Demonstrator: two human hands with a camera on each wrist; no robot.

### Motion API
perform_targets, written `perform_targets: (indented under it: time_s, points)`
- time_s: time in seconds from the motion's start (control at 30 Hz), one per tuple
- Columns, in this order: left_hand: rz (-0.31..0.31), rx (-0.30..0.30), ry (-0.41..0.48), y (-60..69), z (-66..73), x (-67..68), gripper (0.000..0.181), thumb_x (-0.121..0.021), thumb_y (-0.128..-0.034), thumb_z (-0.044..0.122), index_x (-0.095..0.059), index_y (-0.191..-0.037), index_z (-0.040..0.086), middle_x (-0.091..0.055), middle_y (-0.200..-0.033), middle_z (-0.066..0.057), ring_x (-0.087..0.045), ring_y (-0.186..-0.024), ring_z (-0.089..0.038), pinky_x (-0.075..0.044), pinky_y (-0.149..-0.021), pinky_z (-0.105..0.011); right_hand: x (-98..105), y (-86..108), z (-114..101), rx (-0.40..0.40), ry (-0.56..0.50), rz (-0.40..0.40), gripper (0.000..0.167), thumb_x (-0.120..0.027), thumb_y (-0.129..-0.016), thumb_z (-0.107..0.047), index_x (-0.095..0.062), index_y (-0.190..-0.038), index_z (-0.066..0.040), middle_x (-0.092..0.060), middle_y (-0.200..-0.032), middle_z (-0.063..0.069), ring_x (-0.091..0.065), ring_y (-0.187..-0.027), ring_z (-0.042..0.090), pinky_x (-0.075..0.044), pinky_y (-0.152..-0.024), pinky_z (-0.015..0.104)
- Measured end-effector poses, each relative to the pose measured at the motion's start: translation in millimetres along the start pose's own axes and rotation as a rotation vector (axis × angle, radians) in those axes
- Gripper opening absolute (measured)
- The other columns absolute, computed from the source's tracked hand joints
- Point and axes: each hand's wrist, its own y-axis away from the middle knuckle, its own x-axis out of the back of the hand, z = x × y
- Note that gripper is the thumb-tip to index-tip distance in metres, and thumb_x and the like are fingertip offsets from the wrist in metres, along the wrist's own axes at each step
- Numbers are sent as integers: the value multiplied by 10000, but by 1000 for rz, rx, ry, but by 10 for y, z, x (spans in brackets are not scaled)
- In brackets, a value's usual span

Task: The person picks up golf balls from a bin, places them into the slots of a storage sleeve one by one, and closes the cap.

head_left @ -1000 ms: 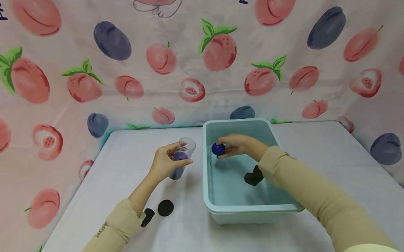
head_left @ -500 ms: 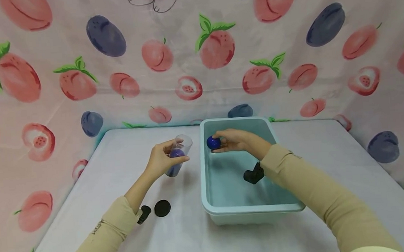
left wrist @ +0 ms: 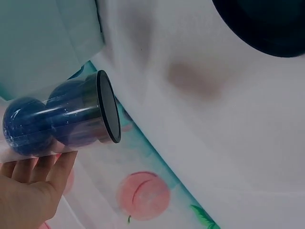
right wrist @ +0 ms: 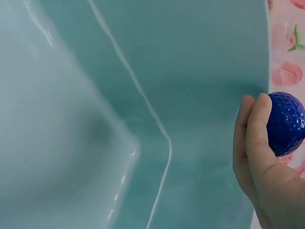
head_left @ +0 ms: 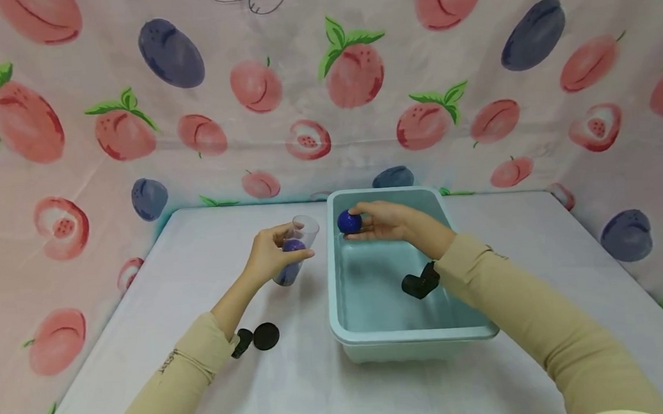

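My left hand [head_left: 270, 256] grips a clear plastic tube [head_left: 307, 229], tilted and held above the table left of the basin. Two blue balls [left wrist: 27, 125] sit inside the tube, and a black cap closes its lower end in the left wrist view. A blue golf ball [head_left: 349, 222] is pinched by the fingers of my right hand [head_left: 387, 221], over the left side of the light blue basin [head_left: 415, 336]. Dimples show on that ball in the right wrist view. A short gap separates the ball from the tube's uncovered upper end.
A black round lid [head_left: 266, 336] lies on the white table [head_left: 298, 389], near my left sleeve. The black bands at both wrists carry dark camera units. A fruit-print cloth [head_left: 280, 133] hangs behind the table.
My right hand has lifted the golf ball and shifted it slightly left, toward the basin's left rim. The left hand keeps its hold on the tube, nearly in place. The head view has tilted slightly.
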Motion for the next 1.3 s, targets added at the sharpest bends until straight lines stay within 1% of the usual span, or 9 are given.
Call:
perform_targets:
  time_s: [0.13, 0.27, 0.47, 0.6, 0.77, 0.93, 1.1, 1.2, 1.3]
  points:
    - [-15, -16, 6, -63, 48, 16, 516, -804, -744, 188, -619, -1216, 92, -641, -1194, -169, -607, -1098, -336, -485, -938, -497, -16, 43, -44, 11, -25, 9, 594, -406, -987, -125, -107, -1496, -58, -234, -1504, 250, -323, -1373, 371, -314, -1088, 383]
    - [-40, 1, -1, -85, 73, 39, 528, -798, -753, 197, -607, -1234, 96, -632, -1210, -170, -598, -1118, -343, -470, -957, -512, -64, 64, -74, 24, -39, -7, 597, -409, -992, -127, -106, -1502, -57, -228, -1515, 239, -315, -1383, 363, -309, -1090, 381]
    - [-44, -24, -21, -112, 29, 46, 511, -793, -756, 220, -614, -1218, 93, -640, -1176, -184, -612, -1085, -337, -483, -932, -510, -155, 42, -107, 43, -56, -24, 586, -416, -995, -119, -132, -1502, -46, -229, -1517, 241, -300, -1392, 355, -295, -1121, 391]
    - [-48, -19, -32, -128, 9, 69, 510, -789, -763, 220, -612, -1224, 93, -637, -1178, -197, -610, -1087, -338, -487, -928, -507, -242, -6, -149, 54, -48, -10, 571, -442, -988, -115, -182, -1493, -46, -272, -1502, 236, -334, -1375, 352, -326, -1100, 387]
    - [-60, -12, -23, -127, 52, 110, 515, -787, -767, 189, -604, -1234, 75, -638, -1178, -209, -611, -1096, -347, -486, -938, -503, -376, -37, -215, 104, -31, 19, 554, -485, -968, -92, -257, -1467, -17, -297, -1493, 215, -361, -1360, 335, -353, -1081, 403]
    - [-63, -11, -20, -148, 73, 69, 521, -784, -770, 192, -598, -1241, 67, -631, -1188, -220, -613, -1094, -343, -487, -939, -495, -411, -29, -229, 107, -41, 59, 560, -502, -958, -77, -275, -1468, -34, -220, -1525, 189, -345, -1365, 329, -355, -1087, 404]
    - [-66, -30, -18, -153, 85, 38, 506, -792, -758, 179, -612, -1217, 64, -645, -1159, -210, -624, -1066, -339, -493, -925, -500, -416, -20, -235, 117, -24, 81, 521, -510, -955, -87, -333, -1439, -13, -267, -1491, 204, -383, -1326, 329, -363, -1084, 406]
    - [-72, -33, -14, -156, 79, 21, 515, -793, -755, 173, -610, -1221, 52, -655, -1148, -196, -630, -1057, -333, -496, -922, -498, -416, -19, -235, 116, 6, 79, 486, -507, -958, -103, -376, -1415, 2, -338, -1429, 193, -439, -1236, 291, -449, -1018, 359]
    - [-71, -42, -8, -174, 82, 6, 537, -791, -758, 178, -602, -1243, 47, -661, -1153, -177, -631, -1066, -326, -493, -928, -494, -413, -8, -251, 121, 27, 77, 469, -498, -965, -109, -388, -1408, 3, -373, -1366, 171, -443, -1195, 271, -547, -841, 261]
